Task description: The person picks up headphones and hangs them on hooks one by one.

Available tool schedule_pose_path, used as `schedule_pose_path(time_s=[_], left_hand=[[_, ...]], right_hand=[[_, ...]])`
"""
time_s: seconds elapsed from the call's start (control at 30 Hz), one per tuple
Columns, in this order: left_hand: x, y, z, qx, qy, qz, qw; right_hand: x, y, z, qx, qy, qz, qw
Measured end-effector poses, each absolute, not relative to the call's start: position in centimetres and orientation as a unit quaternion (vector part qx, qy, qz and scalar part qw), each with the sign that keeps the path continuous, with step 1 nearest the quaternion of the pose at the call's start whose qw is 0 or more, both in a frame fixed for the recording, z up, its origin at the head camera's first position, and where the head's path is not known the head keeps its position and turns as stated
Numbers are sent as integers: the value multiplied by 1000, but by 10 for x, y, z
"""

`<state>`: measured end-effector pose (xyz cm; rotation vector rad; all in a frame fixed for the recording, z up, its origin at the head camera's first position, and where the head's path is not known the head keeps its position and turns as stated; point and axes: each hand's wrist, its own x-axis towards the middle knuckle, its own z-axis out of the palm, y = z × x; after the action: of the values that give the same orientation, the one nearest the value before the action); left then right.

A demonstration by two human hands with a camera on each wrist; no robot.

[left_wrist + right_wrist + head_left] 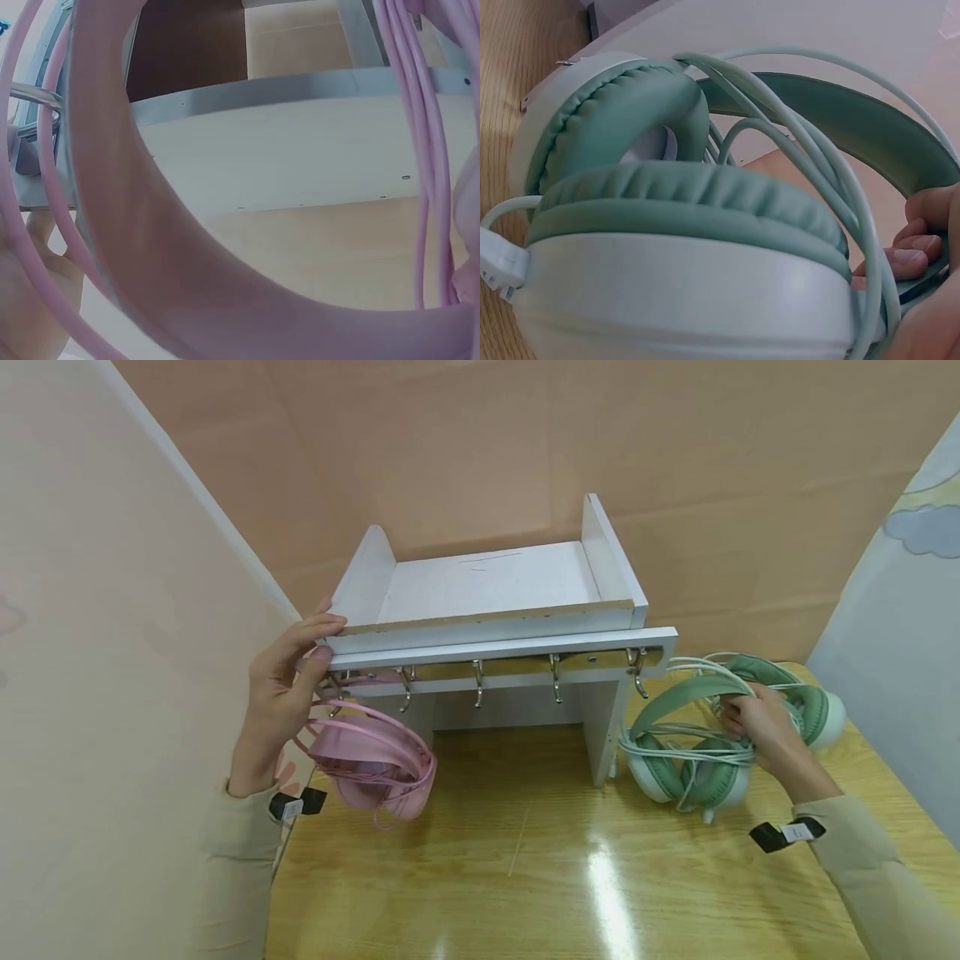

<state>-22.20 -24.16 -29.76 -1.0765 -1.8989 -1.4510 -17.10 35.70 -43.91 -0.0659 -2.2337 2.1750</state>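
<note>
My left hand [281, 689] grips the left end of the white shelf [480, 643], its thumb at the front hook rail and its fingers over the shelf's edge. Just below it, pink headphones [382, 756] hang from the leftmost hook; their headband [180, 247] and cord loops cross the left wrist view closely. At the right, my right hand [761, 727] grips green and white headphones [705, 772] by the headband [832, 127]. The ear cups hang low over the table, with the pale green cord wound about them.
A second green pair of headphones [821, 714] lies behind my right hand. Several metal hooks [478, 683] line the shelf's front, bare right of the pink pair. The wooden table [517, 868] meets a side wall [135, 635] on the left.
</note>
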Motion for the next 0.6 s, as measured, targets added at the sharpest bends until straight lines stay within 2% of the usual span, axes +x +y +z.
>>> schedule_pose_path(time_s=[0.27, 0.6], left_hand=[[-223, -246, -296, -395, -710, -523, 257], [-220, -248, -296, -394, -712, -519, 263]], right_hand=[[-149, 356, -433, -17, -689, 723, 54], [-122, 351, -427, 34, -671, 735, 94]])
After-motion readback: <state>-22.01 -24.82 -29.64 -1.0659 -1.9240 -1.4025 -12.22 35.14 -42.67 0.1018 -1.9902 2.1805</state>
